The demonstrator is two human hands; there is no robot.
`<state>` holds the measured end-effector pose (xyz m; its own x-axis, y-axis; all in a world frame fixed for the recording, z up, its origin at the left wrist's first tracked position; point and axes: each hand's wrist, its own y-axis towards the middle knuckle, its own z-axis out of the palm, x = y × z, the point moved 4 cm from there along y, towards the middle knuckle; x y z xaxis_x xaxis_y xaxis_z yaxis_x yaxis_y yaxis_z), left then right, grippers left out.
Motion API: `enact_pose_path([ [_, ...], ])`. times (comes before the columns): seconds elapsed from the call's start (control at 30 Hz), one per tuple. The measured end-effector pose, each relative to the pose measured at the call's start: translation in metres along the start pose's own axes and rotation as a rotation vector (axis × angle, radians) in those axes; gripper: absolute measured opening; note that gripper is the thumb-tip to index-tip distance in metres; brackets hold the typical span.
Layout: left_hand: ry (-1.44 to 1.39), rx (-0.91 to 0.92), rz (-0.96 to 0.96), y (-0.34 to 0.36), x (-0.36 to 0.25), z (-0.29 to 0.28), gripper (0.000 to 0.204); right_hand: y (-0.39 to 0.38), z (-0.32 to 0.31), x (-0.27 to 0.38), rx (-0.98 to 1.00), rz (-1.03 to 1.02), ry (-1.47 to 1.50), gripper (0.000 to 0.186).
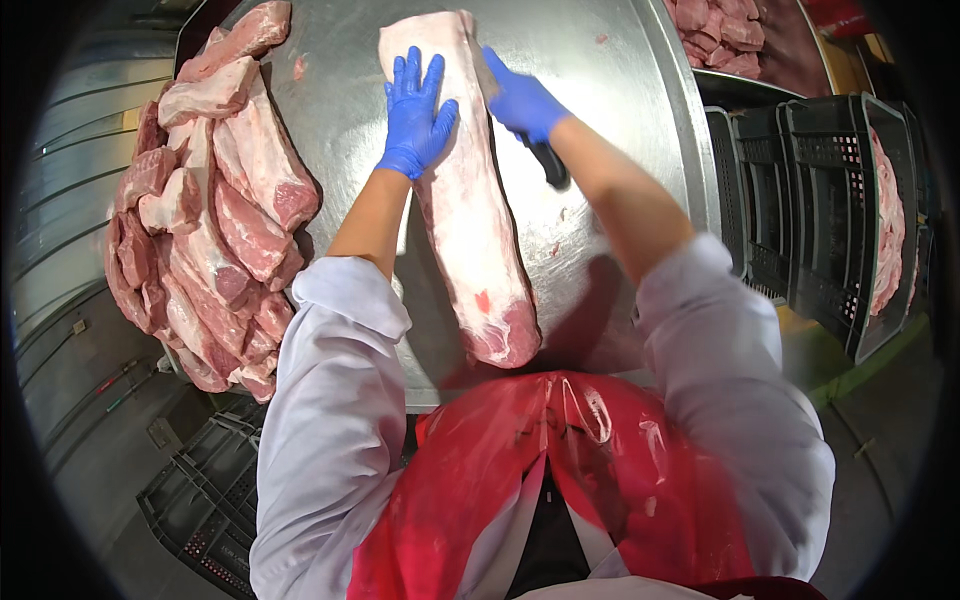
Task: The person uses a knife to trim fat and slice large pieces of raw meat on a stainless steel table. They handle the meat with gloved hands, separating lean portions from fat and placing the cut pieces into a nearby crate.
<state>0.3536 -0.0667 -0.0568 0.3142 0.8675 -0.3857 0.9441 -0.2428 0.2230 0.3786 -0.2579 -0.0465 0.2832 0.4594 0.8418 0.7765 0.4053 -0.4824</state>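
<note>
A long pale slab of raw meat point(470, 200) lies lengthwise on the steel table point(610, 90). My left hand point(415, 115), in a blue glove, rests flat with spread fingers on the slab's far left part. My right hand point(522, 100), also in a blue glove, is closed on a knife with a black handle point(550, 163). The hand sits at the slab's right edge near the far end. The blade is hidden behind the hand and the meat.
A big heap of cut raw meat pieces point(210, 220) fills the table's left side. More pieces point(720, 35) lie at the far right. Black plastic crates point(830, 200) stand to the right, one holding meat, and another crate point(200, 490) sits on the floor at lower left.
</note>
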Motion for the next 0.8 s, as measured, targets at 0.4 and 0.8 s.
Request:
enact_pose_path([
  [0.4, 0.031, -0.035, -0.021, 0.004, -0.001, -0.002, 0.065, -0.001, 0.012, 0.009, 0.062, -0.079, -0.154, 0.086],
  [0.8, 0.132, -0.004, -0.041, 0.009, 0.003, -0.001, 0.062, -0.208, 0.073, -0.090, 0.156, -0.143, -0.073, 0.080],
])
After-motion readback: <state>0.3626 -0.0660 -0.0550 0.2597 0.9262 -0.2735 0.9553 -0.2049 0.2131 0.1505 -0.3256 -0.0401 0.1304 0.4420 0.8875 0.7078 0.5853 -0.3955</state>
